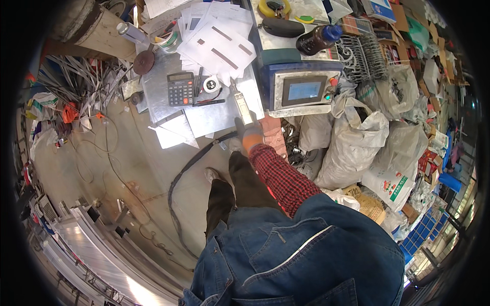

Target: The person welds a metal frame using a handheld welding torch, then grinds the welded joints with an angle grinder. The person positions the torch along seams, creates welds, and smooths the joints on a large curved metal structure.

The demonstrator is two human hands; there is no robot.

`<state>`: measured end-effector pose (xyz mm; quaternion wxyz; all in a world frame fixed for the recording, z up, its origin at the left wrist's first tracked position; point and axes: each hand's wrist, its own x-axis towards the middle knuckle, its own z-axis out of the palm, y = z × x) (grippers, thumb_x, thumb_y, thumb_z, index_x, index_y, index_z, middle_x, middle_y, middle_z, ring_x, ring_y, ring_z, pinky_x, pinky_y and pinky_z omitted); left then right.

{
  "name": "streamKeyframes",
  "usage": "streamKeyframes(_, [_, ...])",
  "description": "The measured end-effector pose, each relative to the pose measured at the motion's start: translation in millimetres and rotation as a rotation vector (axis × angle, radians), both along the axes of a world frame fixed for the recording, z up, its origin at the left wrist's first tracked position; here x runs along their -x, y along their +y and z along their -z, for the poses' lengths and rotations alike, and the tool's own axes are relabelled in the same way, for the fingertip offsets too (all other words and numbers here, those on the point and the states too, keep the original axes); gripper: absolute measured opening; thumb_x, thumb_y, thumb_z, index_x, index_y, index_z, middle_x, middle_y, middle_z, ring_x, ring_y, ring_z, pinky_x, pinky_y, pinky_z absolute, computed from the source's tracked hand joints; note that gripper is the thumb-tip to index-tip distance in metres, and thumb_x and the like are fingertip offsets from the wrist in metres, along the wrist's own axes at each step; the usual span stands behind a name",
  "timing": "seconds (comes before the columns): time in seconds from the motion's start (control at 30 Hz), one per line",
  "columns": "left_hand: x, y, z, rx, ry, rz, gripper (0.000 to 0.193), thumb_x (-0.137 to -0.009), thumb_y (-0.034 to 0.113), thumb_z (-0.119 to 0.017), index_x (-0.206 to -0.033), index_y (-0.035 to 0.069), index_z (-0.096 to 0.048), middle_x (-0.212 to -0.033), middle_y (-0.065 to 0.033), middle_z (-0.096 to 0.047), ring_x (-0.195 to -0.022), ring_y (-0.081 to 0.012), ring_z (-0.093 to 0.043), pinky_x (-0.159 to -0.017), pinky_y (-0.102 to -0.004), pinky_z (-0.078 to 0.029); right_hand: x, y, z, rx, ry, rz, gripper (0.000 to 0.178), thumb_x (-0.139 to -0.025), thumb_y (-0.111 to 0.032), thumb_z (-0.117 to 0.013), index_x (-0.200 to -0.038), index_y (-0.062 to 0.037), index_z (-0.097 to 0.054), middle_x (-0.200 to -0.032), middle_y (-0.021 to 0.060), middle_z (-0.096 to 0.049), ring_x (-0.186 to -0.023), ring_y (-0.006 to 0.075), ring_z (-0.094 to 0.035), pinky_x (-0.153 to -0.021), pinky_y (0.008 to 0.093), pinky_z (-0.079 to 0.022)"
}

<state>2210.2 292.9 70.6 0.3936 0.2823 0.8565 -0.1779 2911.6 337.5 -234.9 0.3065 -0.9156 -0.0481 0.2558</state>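
Observation:
My right hand [250, 133], in a grey and orange glove, reaches forward over the near edge of the metal-topped table [153, 81]. Its fingers are closed round the lower end of a slim pale tool with a narrow metal tip [242, 107]; I cannot make out its exact kind. The tip points away from me, toward loose paper sheets [219, 46]. Left of the tool lie a small round white gauge-like object [210, 84], a dark pen [210, 102] and a calculator [180, 89]. My left hand is out of view.
Right of the table stands a machine with a lit control screen [304, 91], a dark blue-capped bottle [320, 40] on top. Full white sacks [352, 143] crowd the right side. A thick black hose [176, 186] crosses the floor by my feet. Long metal profiles [102, 250] lie lower left.

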Motion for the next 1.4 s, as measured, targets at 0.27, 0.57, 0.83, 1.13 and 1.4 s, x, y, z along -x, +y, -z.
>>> streamKeyframes(0.27, [-4, 2, -20, -0.006, 0.042, 0.005, 0.049, -0.102, 0.034, -0.070, -0.143, 0.015, -0.052, -0.103, -0.0090, -0.064, -0.083, -0.0258, -0.065, -0.067, -0.0444, -0.052, 1, -2, -6, -0.050, 0.035, 0.015, 0.070, -0.102, -0.056, -0.070, -0.149, -0.0054, -0.058, -0.134, 0.0292, -0.071, -0.126, 0.0492, -0.065, -0.106, 0.0505, -0.053])
streamKeyframes(0.57, [-21, 44, 1, 0.009, -0.016, 0.107, 0.051, -0.102, 0.034, -0.070, -0.144, 0.014, -0.052, -0.105, -0.0098, -0.065, -0.084, -0.0262, -0.065, -0.069, -0.0444, -0.053, 3, -10, -22, -0.030, 0.078, -0.041, 0.065, -0.106, -0.053, -0.068, -0.150, -0.0063, -0.058, -0.132, 0.0272, -0.073, -0.121, 0.0470, -0.069, -0.100, 0.0492, -0.056])
streamKeyframes(0.83, [-79, 146, 105, 0.074, -0.170, 0.399, 0.052, -0.101, 0.034, -0.071, -0.145, 0.013, -0.052, -0.106, -0.0105, -0.065, -0.086, -0.0265, -0.066, -0.070, -0.0444, -0.053, 38, -97, -104, -0.500, -0.026, 0.267, 0.051, -0.098, -0.036, -0.083, -0.132, -0.0038, -0.063, -0.118, 0.0166, -0.075, -0.109, 0.0337, -0.074, -0.093, 0.0437, -0.058])
streamKeyframes(1.13, [-156, 222, 194, 0.093, -0.396, 0.707, 0.054, -0.101, 0.035, -0.071, -0.146, 0.012, -0.052, -0.108, -0.0113, -0.066, -0.087, -0.0269, -0.067, -0.072, -0.0445, -0.054, 42, -271, -157, -1.146, -0.055, 1.238, 0.036, -0.102, -0.036, -0.080, -0.116, -0.0037, -0.070, -0.101, 0.0104, -0.074, -0.092, 0.0258, -0.072, -0.081, 0.0407, -0.060])
streamKeyframes(1.4, [-199, 208, 206, 0.092, -0.400, 0.762, 0.056, -0.101, 0.035, -0.072, -0.147, 0.011, -0.051, -0.109, -0.0120, -0.067, -0.089, -0.0272, -0.067, -0.073, -0.0445, -0.054, -98, -412, -171, -1.191, -0.012, 1.262, 0.027, -0.106, -0.036, -0.074, -0.119, -0.0136, -0.067, -0.088, 0.0073, -0.071, -0.072, 0.0259, -0.071, -0.064, 0.0421, -0.061])
